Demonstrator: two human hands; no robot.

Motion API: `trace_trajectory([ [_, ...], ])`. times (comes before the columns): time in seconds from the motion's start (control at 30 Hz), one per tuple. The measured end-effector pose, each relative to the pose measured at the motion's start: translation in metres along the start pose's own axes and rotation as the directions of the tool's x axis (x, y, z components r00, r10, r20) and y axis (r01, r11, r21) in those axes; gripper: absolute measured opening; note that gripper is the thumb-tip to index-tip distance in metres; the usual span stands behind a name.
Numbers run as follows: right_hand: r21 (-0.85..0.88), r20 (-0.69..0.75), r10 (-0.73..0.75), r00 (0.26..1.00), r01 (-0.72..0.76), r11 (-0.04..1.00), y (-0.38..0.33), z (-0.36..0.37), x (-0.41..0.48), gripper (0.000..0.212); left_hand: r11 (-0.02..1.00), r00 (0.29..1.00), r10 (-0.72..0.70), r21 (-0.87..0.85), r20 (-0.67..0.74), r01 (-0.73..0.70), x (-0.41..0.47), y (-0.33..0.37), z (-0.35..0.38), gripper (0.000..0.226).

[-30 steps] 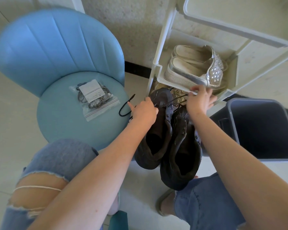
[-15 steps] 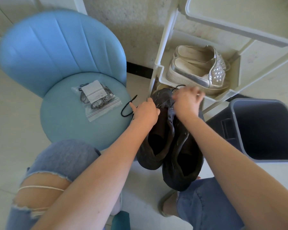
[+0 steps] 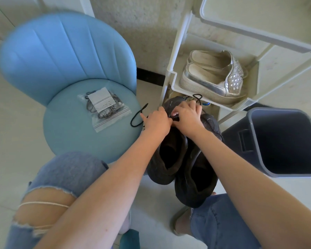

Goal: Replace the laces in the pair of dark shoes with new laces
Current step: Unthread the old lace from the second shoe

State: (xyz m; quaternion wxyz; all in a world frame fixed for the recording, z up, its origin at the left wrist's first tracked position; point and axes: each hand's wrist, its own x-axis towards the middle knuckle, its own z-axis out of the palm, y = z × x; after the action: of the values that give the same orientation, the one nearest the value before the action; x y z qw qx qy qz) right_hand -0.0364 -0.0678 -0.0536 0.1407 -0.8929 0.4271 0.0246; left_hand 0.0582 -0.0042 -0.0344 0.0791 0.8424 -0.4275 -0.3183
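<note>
Now both your hands meet over the front of the dark shoe nearer the chair (image 3: 167, 159). It stands on the floor touching the other dark shoe (image 3: 197, 177), heels toward you, between your knees. Your left hand (image 3: 157, 121) is curled round the black lace (image 3: 138, 115), whose free end loops out over the seat edge of the blue chair (image 3: 70, 141). Your right hand (image 3: 187, 116) pinches another stretch of black lace between thumb and fingertips, just beside your left knuckles, and a further loop pokes up beyond it. On the chair seat lies a clear zip bag of new laces (image 3: 104, 108), well apart from the shoes. Behind the shoes stands a white rack (image 3: 174, 87) holding silver slip-on shoes (image 3: 214, 81). A grey bin (image 3: 285, 141) sits to your right.
</note>
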Motion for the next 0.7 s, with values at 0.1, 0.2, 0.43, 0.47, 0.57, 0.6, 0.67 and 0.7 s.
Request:
trace_trajectory([
  [0.1, 0.003, -0.069, 0.043, 0.997, -0.043, 0.999, -0.002, -0.005, -0.001, 0.014, 1.000, 1.000, 0.001, 0.002, -0.002, -0.001, 0.000, -0.001, 0.000, 0.041],
  [0.2, 0.213, -0.201, 0.398, 0.895, -0.356, 0.910, 0.014, -0.023, 0.004, 0.016, 1.000, 1.000, -0.001, -0.015, 0.025, 0.001, 0.000, -0.003, 0.000, 0.042],
  [0.43, 0.253, -0.184, 0.503, 0.844, -0.454, 0.854, 0.042, -0.041, 0.003, 0.028, 0.998, 1.000, 0.001, -0.066, 0.024, 0.000, 0.002, -0.004, 0.001, 0.045],
  [0.47, 0.241, -0.158, 0.406, 0.900, -0.364, 0.900, 0.035, -0.037, 0.003, 0.028, 0.997, 1.000, -0.001, -0.078, 0.026, 0.003, 0.002, -0.004, 0.001, 0.046],
  [0.57, 0.114, -0.031, 0.106, 0.994, -0.102, 0.988, 0.014, -0.025, 0.002, 0.021, 0.994, 1.000, 0.006, -0.112, 0.020, -0.004, 0.003, -0.005, 0.002, 0.048],
  [0.6, 0.067, 0.025, 0.058, 0.998, -0.059, 0.996, 0.008, -0.020, 0.001, 0.021, 0.992, 1.000, 0.014, -0.125, 0.014, -0.012, 0.003, -0.006, 0.002, 0.048],
  [0.67, 0.015, 0.078, 0.033, 0.996, -0.035, 0.999, -0.002, -0.010, -0.001, 0.021, 0.989, 1.000, 0.028, -0.143, 0.005, -0.027, 0.003, -0.006, 0.002, 0.049],
  [0.7, 0.010, 0.063, 0.033, 0.997, -0.034, 0.999, -0.005, -0.007, -0.002, 0.019, 0.990, 1.000, 0.030, -0.141, 0.004, -0.029, 0.004, -0.006, 0.002, 0.049],
])
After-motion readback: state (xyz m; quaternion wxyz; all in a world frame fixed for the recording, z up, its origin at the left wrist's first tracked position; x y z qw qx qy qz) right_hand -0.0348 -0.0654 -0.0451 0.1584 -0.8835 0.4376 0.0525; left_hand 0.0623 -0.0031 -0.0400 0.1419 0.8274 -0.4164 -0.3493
